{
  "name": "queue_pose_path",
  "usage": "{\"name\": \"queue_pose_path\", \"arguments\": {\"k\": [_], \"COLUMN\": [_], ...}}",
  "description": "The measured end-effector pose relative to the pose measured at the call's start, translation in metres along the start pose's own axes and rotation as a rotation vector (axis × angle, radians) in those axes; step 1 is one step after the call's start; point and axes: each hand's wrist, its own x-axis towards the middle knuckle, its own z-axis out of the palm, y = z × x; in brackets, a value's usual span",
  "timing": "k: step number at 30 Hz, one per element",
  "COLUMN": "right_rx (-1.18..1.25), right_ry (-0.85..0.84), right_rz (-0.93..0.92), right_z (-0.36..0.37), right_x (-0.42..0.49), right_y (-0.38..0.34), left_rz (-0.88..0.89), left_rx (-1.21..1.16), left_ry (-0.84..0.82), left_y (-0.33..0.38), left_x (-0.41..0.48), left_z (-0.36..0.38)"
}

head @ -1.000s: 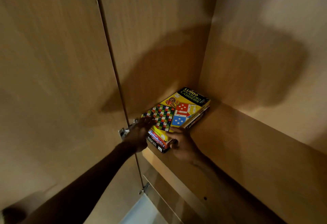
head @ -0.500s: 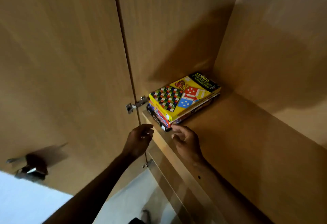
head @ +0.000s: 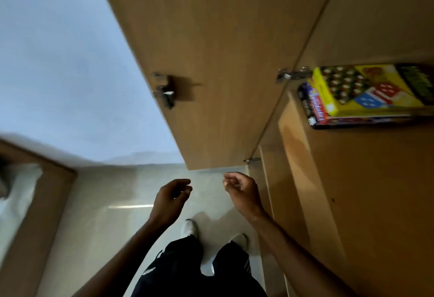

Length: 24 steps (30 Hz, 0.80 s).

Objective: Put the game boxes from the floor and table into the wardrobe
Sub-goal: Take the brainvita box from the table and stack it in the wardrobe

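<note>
A person's two bare hands hang in front of an open wardrobe (head: 375, 15), both holding nothing. The left hand (head: 171, 199) has its fingers loosely curled toward the palm, and the right hand (head: 242, 193), just beside it, is curled in the same slack way, thumb close to the fingertips. Neither hand touches the furniture.

Up and to the right of the right hand, the game boxes (head: 347, 113) lie stacked flat on a wooden shelf (head: 364, 191) inside the wardrobe, pushed toward its left-hand corner near the front edge. The top of the stack is a yellow box (head: 328, 106) printed with a chequered board and dice. Beneath it a darker box shows a red and blue end panel, its lettering too blurred to read.

The wardrobe's door (head: 211, 50) stands swung out to the left, with a metal hinge (head: 291, 75) at the level of the stack and a metal latch (head: 164, 91) on its inner face.

Below the hands are dark trousers (head: 187, 271) with white stripes and a pair of white shoes (head: 190, 227) on a pale, glossy floor (head: 105, 202). A pale wall (head: 58, 62) fills the upper left, and a wooden frame (head: 47, 191) cuts in at the left edge.
</note>
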Motion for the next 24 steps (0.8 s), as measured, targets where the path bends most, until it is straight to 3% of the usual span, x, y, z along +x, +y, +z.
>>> {"name": "queue_pose_path", "arguments": {"k": [13, 24], "right_rx": [-0.161, -0.192], "right_ry": [-0.497, -1.079], "right_rz": [-0.222, -0.483], "right_z": [0.277, 0.538], "right_x": [-0.092, -0.239], "right_y": [-0.086, -0.203], "left_rz": [-0.036, 0.040], "left_rx": [-0.258, -0.539], "left_ry": [0.511, 1.228], "left_y": [-0.150, -0.218], "left_x": [-0.137, -0.289], "left_z": [-0.239, -0.424]}}
